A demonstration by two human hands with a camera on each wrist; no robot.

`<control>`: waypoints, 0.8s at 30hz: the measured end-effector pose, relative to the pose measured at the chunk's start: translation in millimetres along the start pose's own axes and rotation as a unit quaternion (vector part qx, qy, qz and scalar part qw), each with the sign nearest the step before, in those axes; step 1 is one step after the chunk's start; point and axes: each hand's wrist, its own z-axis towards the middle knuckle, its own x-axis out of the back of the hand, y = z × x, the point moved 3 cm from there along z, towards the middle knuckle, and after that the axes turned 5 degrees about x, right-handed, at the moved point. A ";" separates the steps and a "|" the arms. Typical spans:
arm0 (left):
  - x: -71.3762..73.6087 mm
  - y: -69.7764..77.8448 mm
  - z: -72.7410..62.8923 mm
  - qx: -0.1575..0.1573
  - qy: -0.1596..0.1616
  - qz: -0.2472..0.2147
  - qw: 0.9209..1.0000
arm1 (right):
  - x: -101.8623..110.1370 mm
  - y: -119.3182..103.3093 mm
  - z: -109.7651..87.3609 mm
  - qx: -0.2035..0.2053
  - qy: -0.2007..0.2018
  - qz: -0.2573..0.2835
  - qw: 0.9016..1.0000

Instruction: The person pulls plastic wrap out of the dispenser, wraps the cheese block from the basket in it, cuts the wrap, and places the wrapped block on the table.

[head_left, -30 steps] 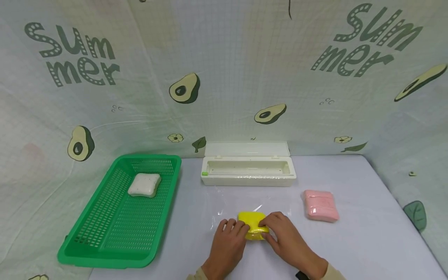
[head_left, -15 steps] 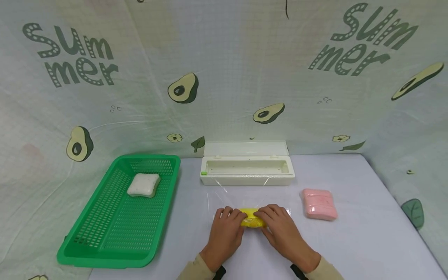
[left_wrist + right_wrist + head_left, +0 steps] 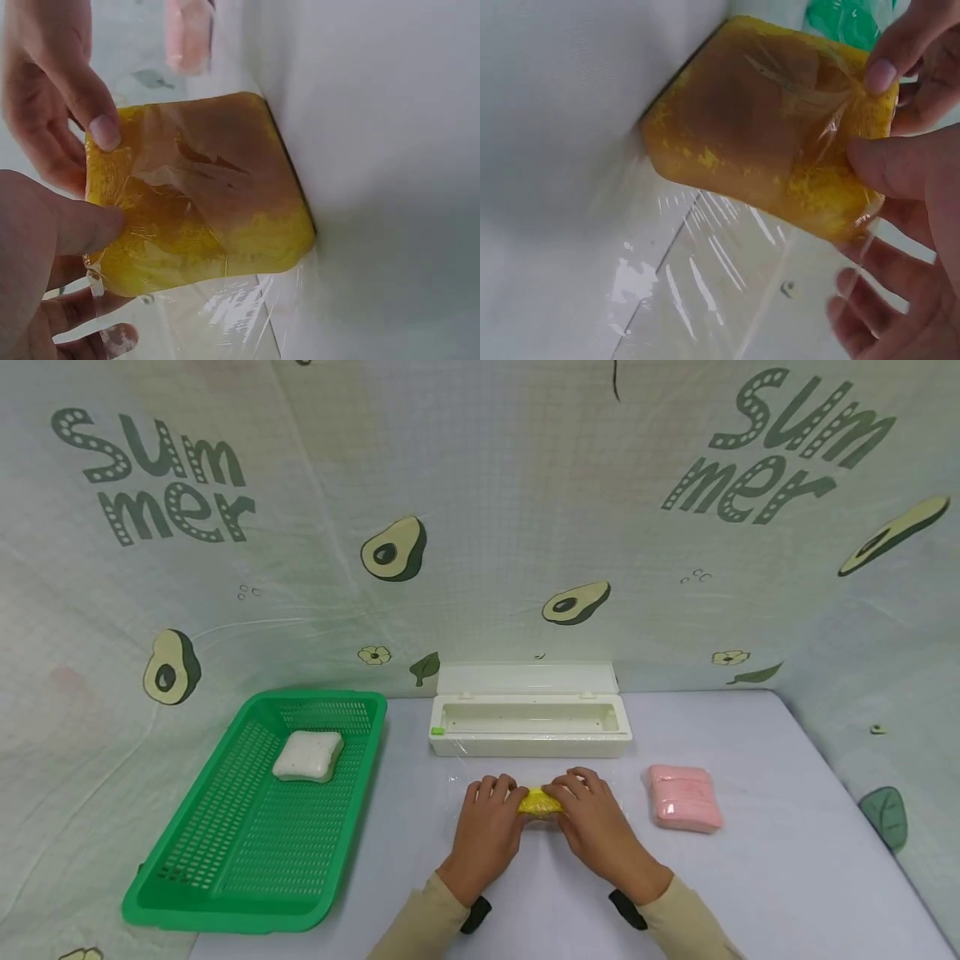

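Observation:
Both hands hold a yellow, rounded block (image 3: 540, 802) at the middle of the table, partly wrapped in clear cling film (image 3: 705, 255). My left hand (image 3: 483, 827) pinches its left end and my right hand (image 3: 602, 831) pinches the right end. In the left wrist view, the yellow block (image 3: 217, 195) is tipped up on one edge, and both thumbs press its near face through wrinkled film. More film stretches from the block toward an open white cling film dispenser (image 3: 528, 747). In the head view, the fingers cover the block's two ends.
Left of the hands stands a green perforated basket (image 3: 258, 868) holding a white rounded block (image 3: 309, 756). A pink block (image 3: 686, 798) in shiny wrap lies to the right. Behind the table hangs a patterned cloth (image 3: 480, 527).
Both hands have moved forward toward the dispenser, turning the yellow block from lying flat up onto its edge. The stretch of film in front of it has become shorter.

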 end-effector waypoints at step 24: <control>-32.9 0.3 13.6 -0.011 0.007 0.161 0.987 | -33.4 12.6 15.7 0.021 -0.009 -0.103 0.994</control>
